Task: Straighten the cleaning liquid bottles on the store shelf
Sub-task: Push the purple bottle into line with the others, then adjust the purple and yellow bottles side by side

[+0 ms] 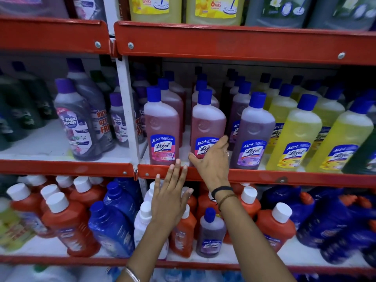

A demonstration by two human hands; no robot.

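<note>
Shelf: red metal shelf at mid height, its front rail running across the view, with further tiers above and below.
Pink bottles: two front pink Lizol bottles with blue caps stand upright at the shelf front, the left pink bottle and the right pink bottle, apart from each other, more of the same lined up behind.
Neighbouring stock: a purple bottle stands just to the right of the right pink bottle; yellow bottles follow further right, leaning slightly in the wide-angle view.
Right hand: the right hand is spread open around the lower front of the right pink bottle, thumb at the base on the left side, fingers reaching across the label toward the right edge. Contact appears light; a closed grasp is not visible.
Left hand: the left hand is open and flat, fingers extended upward, fingertips overlapping the shelf rail just below the left pink bottle. It holds nothing.
Lower tier: orange bottles and blue bottles stand unevenly behind the left forearm.
</note>
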